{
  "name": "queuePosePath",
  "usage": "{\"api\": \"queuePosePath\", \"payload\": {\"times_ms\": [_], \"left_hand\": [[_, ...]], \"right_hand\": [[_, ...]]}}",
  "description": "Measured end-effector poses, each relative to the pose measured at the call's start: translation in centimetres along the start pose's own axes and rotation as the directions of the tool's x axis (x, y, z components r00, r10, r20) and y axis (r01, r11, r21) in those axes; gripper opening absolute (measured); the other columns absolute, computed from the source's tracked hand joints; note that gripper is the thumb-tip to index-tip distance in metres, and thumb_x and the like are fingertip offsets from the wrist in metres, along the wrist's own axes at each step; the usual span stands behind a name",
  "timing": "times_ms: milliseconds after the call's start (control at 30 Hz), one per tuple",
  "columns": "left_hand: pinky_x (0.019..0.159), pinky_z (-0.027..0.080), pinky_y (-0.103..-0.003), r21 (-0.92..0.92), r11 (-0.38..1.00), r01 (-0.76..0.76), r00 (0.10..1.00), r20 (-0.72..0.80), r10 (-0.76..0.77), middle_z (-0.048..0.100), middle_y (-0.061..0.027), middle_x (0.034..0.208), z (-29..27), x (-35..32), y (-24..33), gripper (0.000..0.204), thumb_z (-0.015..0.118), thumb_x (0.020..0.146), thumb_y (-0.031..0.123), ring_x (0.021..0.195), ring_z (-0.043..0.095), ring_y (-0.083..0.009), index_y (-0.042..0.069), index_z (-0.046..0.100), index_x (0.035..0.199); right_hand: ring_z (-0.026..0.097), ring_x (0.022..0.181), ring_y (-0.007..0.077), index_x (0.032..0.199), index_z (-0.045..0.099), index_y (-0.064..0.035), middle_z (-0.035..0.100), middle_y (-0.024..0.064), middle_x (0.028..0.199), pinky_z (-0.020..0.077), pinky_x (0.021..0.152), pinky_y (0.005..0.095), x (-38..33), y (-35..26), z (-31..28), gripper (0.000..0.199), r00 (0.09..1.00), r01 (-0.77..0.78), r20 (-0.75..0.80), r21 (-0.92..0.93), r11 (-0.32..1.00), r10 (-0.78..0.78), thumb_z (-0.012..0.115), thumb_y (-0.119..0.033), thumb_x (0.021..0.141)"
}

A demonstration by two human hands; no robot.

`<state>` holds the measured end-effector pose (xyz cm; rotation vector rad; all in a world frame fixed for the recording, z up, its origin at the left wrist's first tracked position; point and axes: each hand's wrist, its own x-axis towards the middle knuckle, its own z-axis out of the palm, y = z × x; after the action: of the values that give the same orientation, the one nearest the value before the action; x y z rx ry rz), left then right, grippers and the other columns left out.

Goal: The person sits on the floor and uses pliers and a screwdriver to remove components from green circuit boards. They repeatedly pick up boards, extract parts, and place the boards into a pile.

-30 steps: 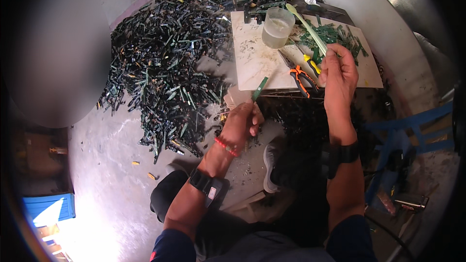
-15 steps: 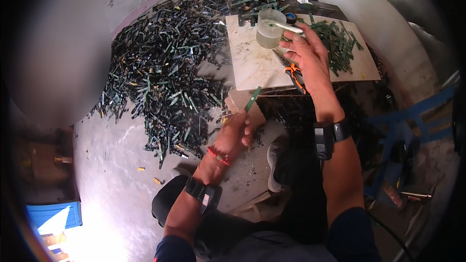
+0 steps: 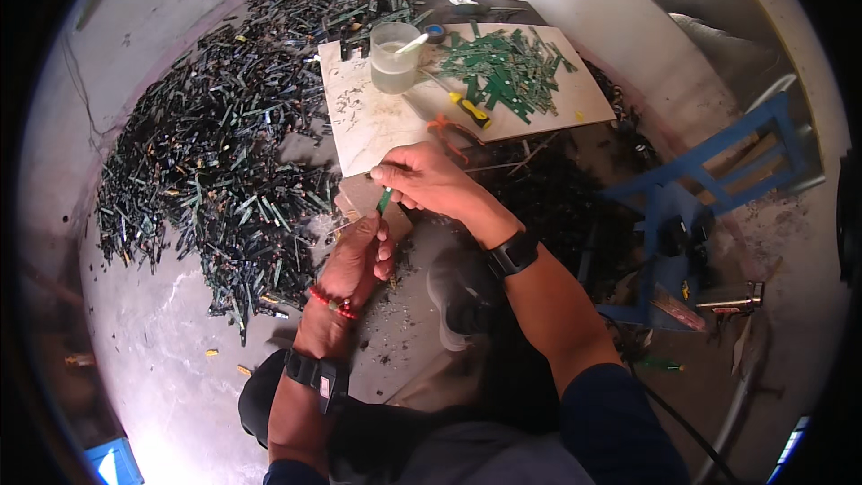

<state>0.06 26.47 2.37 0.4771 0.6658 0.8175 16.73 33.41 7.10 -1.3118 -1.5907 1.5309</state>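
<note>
A narrow green circuit board strip stands up from my left hand, pinched between thumb and fingers. Bent in from the right, my right hand has its thumb and fingers closed at the strip's upper end; its fingertips partly cover that end. Beyond the hands lies a pale board. On it stand a clear plastic cup of cloudy liquid, with a white handle leaning out, and a heap of green strips. Orange-handled pliers and a yellow-and-black screwdriver lie near the board's front edge.
A large pile of dark strips spreads over the floor at left and behind. A roll of black tape sits beside the cup. At right stands a blue frame, with a metal cylinder near it.
My right hand has left the cup's white handle and come down to the strip in my left hand. The view has shifted right, and the screwdriver now shows.
</note>
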Motion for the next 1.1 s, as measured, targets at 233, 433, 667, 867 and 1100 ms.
{"api": "queuePosePath", "payload": {"times_ms": [233,433,667,867,1100], "left_hand": [[0.045,0.032,-0.024,-0.065,0.998,0.001,1.0,-0.018,-0.002,0.042,0.0007,0.06,0.1,-0.2,0.3,0.037,0.042,0.095,0.047,0.046,0.036,-0.0109,0.013,0.046,0.081],[0.045,0.031,-0.026,-0.01,0.993,0.117,0.98,-0.161,-0.117,0.042,-0.0009,0.059,-1.6,0.3,-1.2,0.035,0.042,0.094,0.042,0.045,0.038,-0.0137,0.012,0.046,0.078],[0.042,0.032,-0.028,0.252,0.96,0.124,0.926,-0.378,-0.02,0.047,-0.0021,0.056,-3.9,-0.6,-3.1,0.032,0.046,0.093,0.037,0.042,0.04,-0.0155,0.01,0.048,0.074],[0.043,0.043,-0.028,0.788,0.602,0.128,0.941,-0.287,0.177,0.054,-0.004,0.054,-8.8,-4.1,-10.3,0.042,0.051,0.088,0.039,0.044,0.053,-0.0138,0.003,0.057,0.068],[0.042,0.041,-0.032,0.921,0.363,0.141,0.97,-0.201,0.134,0.051,-0.0033,0.052,-4.8,-8.6,-13.5,0.038,0.052,0.089,0.033,0.042,0.049,-0.0129,0.001,0.058,0.071]], "right_hand": [[0.048,0.048,0.0074,0.092,0.061,-0.0029,0.055,0.0007,0.061,0.0389,0.043,0.0203,-1.7,-0.5,-6.6,0.016,0.776,0.268,-0.625,0.206,0.941,-0.084,0.057,-0.019,0.09],[0.062,0.078,0.0171,0.106,0.056,0.0016,0.062,0.013,0.094,0.0484,0.064,0.0283,-3.2,-2.0,-15.6,0.047,0.717,-0.007,-0.696,-0.061,0.998,-0.037,0.054,-0.042,0.088],[0.056,0.06,0.0068,0.088,0.061,-0.0017,0.063,0.0023,0.073,0.042,0.049,0.0211,-14.2,5.6,-7.9,0.018,0.713,0.122,-0.698,0.035,0.992,-0.064,0.056,-0.018,0.09],[0.061,0.078,0.0153,0.1,0.062,0.0021,0.065,0.009,0.083,0.047,0.068,0.027,-24.5,10.5,-1.5,0.021,0.659,0.02,-0.705,-0.332,0.943,-0.262,0.057,-0.015,0.088],[0.063,0.078,0.0203,0.098,0.063,0.0018,0.065,0.0127,0.086,0.0477,0.069,0.0301,-32.3,12.9,-0.5,0.022,0.765,-0.069,-0.643,-0.116,0.991,-0.022,0.057,-0.017,0.088]]}}
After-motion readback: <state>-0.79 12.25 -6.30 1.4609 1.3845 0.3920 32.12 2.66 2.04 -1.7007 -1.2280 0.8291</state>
